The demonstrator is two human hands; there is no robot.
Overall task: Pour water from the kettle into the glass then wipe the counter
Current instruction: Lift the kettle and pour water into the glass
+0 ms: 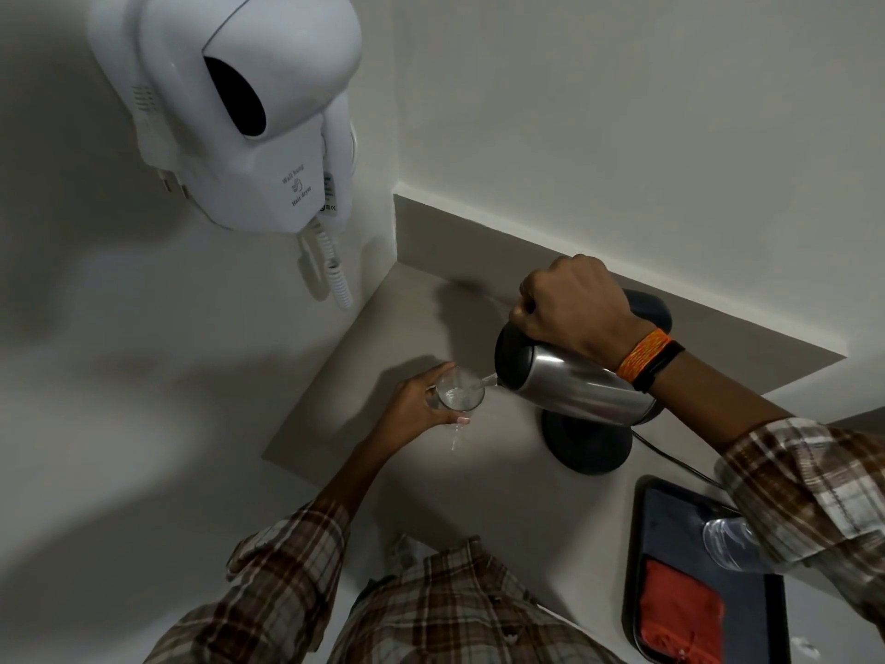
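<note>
Pouring is under way as I watch from the head view: my right hand is clenched around the dark handle of the kettle, a smooth brushed-steel cylinder with a black plastic lid, tipped steeply to the left above its round black base. A thin stream leaves the spout into the glass, a clear round tumbler that my left hand grasps from the left, standing on the matte beige worktop toward its back left corner. A small wet streak lies on the worktop just in front of the glass. Near the worktop's front right edge sits a dark rectangular tray with rounded corners, holding a folded orange cloth and a crinkled clear plastic bottle.
</note>
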